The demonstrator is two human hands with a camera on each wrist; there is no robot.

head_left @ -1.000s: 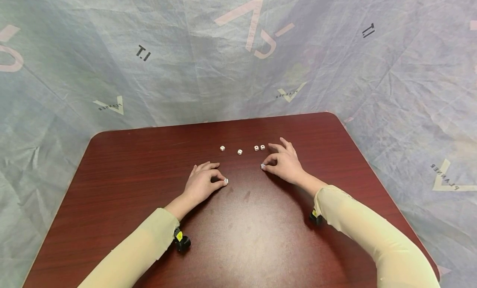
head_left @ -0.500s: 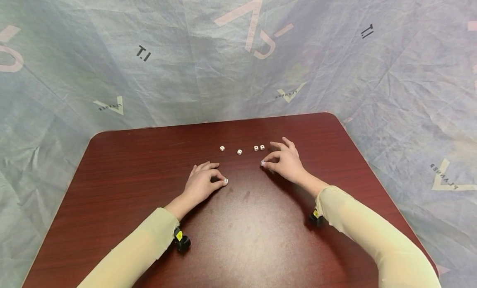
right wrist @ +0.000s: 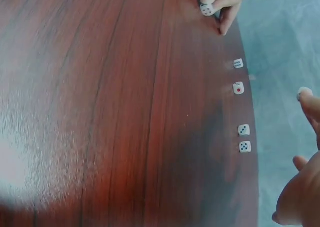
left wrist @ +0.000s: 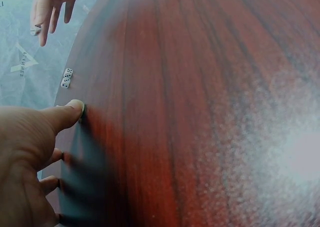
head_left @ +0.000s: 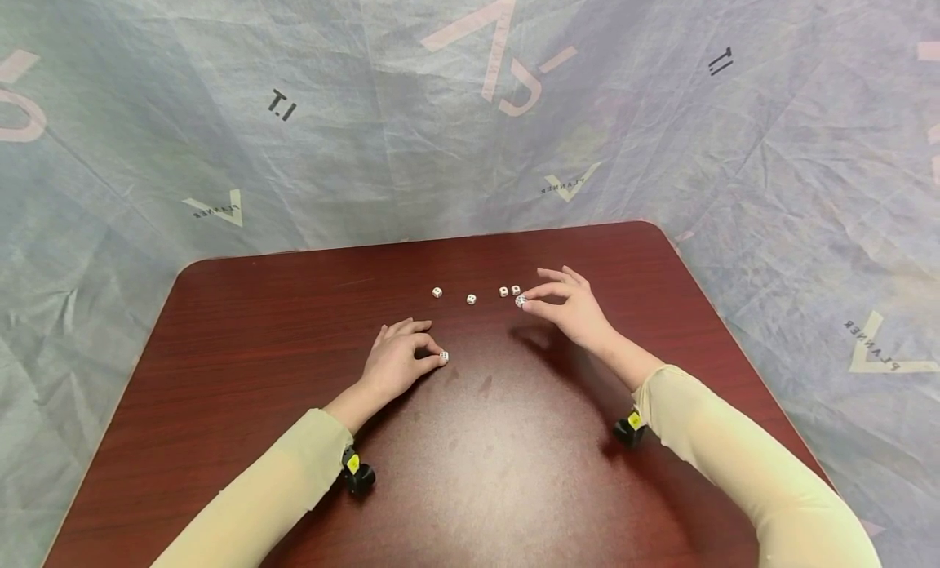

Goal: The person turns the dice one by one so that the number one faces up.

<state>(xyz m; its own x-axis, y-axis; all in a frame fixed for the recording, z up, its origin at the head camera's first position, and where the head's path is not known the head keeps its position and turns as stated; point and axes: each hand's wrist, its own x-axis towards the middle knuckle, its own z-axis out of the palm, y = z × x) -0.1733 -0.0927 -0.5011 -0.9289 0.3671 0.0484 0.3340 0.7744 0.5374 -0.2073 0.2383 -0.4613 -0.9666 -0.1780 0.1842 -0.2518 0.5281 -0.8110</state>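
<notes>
My left hand (head_left: 396, 361) pinches a white die (head_left: 444, 357) between thumb and forefinger, low over the table; its six face shows upward in the head view. With its thumb and forefinger, my right hand (head_left: 576, 308) holds another white die (head_left: 520, 301) above the tabletop, its shadow lying apart below. That die overlaps the near side of a close pair, a die (head_left: 516, 290) and a die (head_left: 503, 291), in the head view. Farther left lie a die (head_left: 472, 299) with a red pip in the right wrist view and a die (head_left: 436, 292).
The dark red wooden table (head_left: 294, 307) has rounded far corners and a glare patch near its middle. A grey cloth (head_left: 330, 144) with printed letters hangs behind and beside it. A black camera (head_left: 358, 477) sits below the left sleeve (head_left: 264, 486).
My right hand has raised its die off the table and moved it away from me, close to the right-hand pair. The left hand and the dice on the table have stayed put.
</notes>
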